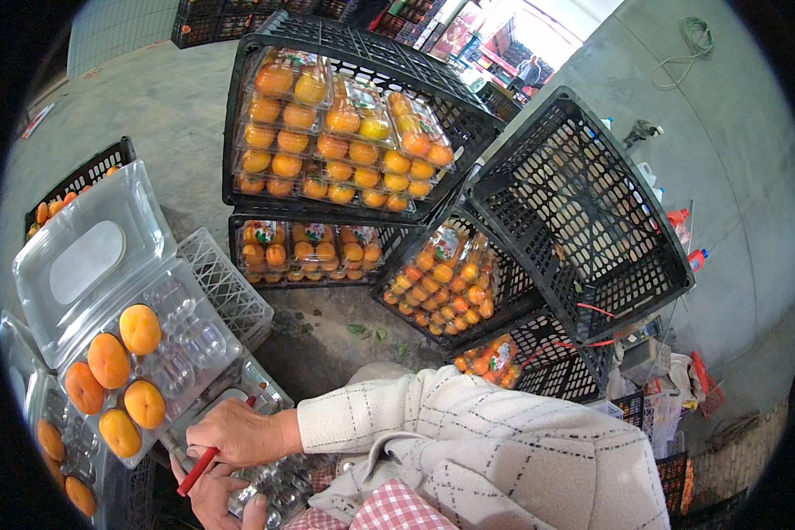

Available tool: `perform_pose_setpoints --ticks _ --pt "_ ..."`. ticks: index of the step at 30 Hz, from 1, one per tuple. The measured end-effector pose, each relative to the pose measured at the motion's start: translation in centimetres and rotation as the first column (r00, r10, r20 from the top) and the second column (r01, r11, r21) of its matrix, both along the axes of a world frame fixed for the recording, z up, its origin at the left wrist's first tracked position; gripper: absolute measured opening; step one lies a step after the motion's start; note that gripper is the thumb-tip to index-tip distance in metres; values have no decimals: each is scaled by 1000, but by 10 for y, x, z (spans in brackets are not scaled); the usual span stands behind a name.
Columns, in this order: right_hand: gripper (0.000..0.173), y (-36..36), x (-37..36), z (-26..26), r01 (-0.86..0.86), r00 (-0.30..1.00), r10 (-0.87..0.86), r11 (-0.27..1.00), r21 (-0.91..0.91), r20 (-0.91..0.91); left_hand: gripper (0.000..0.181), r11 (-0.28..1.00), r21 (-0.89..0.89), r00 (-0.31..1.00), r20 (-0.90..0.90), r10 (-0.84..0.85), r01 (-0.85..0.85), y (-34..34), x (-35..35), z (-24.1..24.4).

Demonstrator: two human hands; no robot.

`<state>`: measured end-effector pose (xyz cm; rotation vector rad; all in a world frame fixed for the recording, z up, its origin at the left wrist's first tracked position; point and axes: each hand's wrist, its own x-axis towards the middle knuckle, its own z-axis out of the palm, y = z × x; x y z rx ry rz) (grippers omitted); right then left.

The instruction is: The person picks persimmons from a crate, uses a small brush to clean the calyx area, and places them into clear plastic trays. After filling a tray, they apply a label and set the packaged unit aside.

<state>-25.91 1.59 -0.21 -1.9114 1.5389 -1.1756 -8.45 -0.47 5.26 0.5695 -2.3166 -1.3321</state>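
Observation:
My right hand [238, 434] is closed around a red-handled hand tool [197, 472], its working end hidden. Just below, my left hand [215, 493] has bent fingers beside a clear moulded plastic tray [275, 493]; whether it grips anything is unclear. Left of both hands, an open clear plastic clamshell [192, 344] holds several orange fruits [109, 361], which look like persimmons, in its lower cups, while other cups are empty. Its raised lid [96, 245] bears a white oval. Another clamshell [59, 430] with orange fruits lies at the lower left, partly cut off.
Ahead, a black plastic crate [371, 46] holds stacked clamshells of fruit [338, 146]. More crates of packed fruit [437, 285] stand below and to the right. An empty black crate [583, 212] tilts at right. A white lattice basket [225, 281] stands behind the open clamshell.

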Motion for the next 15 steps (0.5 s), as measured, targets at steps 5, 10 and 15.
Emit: perform_pose_setpoints --ticks 5,10,15 --pt "27 1 4 -2 27 996 -30 999 -34 -84 23 999 -37 1000 24 3 -2 5 0 2" --pt "23 3 -5 -9 63 993 -71 993 -99 -90 30 901 -434 994 90 64 -19 10 -9 12" --pt "16 9 -10 7 18 1000 -18 996 -88 7 40 928 -342 975 106 193 -147 11 1 -14"
